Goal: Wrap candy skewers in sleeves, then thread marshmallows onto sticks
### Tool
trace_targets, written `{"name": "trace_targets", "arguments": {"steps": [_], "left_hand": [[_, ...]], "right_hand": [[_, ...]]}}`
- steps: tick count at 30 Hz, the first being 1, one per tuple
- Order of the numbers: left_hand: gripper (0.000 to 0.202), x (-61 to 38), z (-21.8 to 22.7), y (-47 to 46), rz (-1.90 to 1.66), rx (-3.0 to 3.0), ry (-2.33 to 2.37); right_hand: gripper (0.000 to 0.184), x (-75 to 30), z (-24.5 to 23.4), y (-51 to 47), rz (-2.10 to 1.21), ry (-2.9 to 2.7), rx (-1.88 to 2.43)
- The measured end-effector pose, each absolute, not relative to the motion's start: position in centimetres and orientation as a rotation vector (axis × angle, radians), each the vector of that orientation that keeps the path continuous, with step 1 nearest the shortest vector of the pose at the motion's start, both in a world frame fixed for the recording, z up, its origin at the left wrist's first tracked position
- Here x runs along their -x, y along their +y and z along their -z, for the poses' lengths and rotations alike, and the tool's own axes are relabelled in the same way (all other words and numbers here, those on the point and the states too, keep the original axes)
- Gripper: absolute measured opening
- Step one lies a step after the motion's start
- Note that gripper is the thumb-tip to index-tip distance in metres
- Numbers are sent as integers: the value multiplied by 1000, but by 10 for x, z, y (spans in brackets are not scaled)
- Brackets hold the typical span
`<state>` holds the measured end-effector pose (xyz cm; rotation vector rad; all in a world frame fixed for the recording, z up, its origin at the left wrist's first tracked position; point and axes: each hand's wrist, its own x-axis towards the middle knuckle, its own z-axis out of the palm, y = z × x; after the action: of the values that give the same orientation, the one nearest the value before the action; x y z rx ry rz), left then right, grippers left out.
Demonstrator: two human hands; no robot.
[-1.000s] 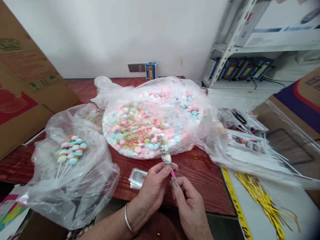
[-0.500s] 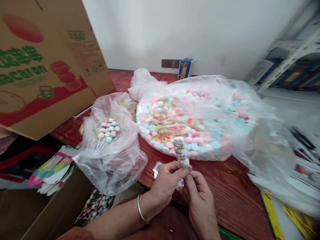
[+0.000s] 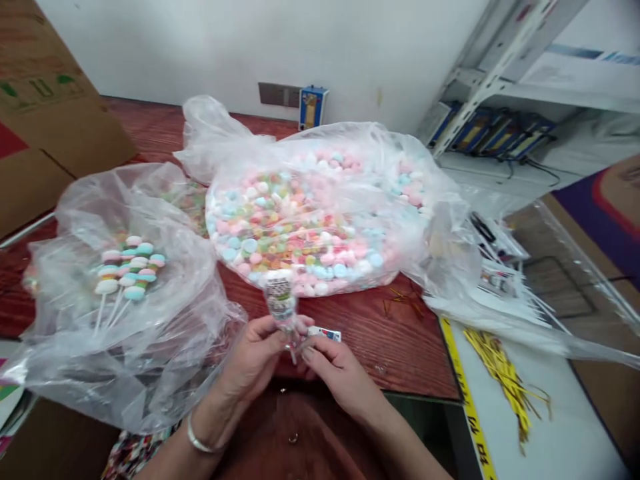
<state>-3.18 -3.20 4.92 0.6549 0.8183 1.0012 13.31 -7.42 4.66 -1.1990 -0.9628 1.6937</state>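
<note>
Between the fingers of my left hand (image 3: 257,353) is a wrapped marshmallow lollipop (image 3: 280,297), held upright by the gathered neck of its clear wrapper. Dark print shows on the wrapper, and a short end of the stick sticks out below. My right hand (image 3: 335,370) is pinched closed just beside that neck; what lies between its fingertips is too small to make out. A small printed card (image 3: 327,333) lies on the table behind my right fingers. Beyond the hands spreads a large clear bag (image 3: 305,220) full of pastel marshmallows and gummy rings.
Several unwrapped marshmallow lollipops (image 3: 133,267) lie on a crumpled plastic bag (image 3: 165,360) at left. Gold twist ties (image 3: 505,380) lie at right, with a few strands (image 3: 403,300) on the red wooden table (image 3: 360,327). A cardboard box (image 3: 60,120) stands far left; metal shelving (image 3: 493,73) rises at right.
The view has swung right, bringing the gold ties and shelf further in. My left hand still holds the lollipop; my right hand has shifted slightly away from the left and lies more sideways.
</note>
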Motion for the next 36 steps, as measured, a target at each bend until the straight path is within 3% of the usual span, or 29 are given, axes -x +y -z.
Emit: {"name": "trace_targets", "arguments": {"steps": [2,4,8,16,23,31,36], "left_hand": [[21,50,-47,-28,-1170,-748,997],[18,70,-41,-26,-1252,-812,1142],[18,89,-28,-31,-1227,-836,1205],[20,65,-28,-34,-1095,-874,1171],[27,42,-46,-33,-985,-929,1096],[25,-23,-58,-32,-683,-888,908],[20,-37,-52,-32,-764,-928,882]], "right_hand": [[15,-163,-40,-72,-1143,-1307,1551],[21,-198,-31,-72,-545,-1529,1865],[32,-258,-16,-71,-237,-1593,2036],[24,-295,-7,-47,-179,-1925,1967],[18,-284,-20,-47,-191,-1841,1879],[14,-209,-52,-82,-470,-1650,1636],[14,-189,-59,-85,-547,-1588,1564]]}}
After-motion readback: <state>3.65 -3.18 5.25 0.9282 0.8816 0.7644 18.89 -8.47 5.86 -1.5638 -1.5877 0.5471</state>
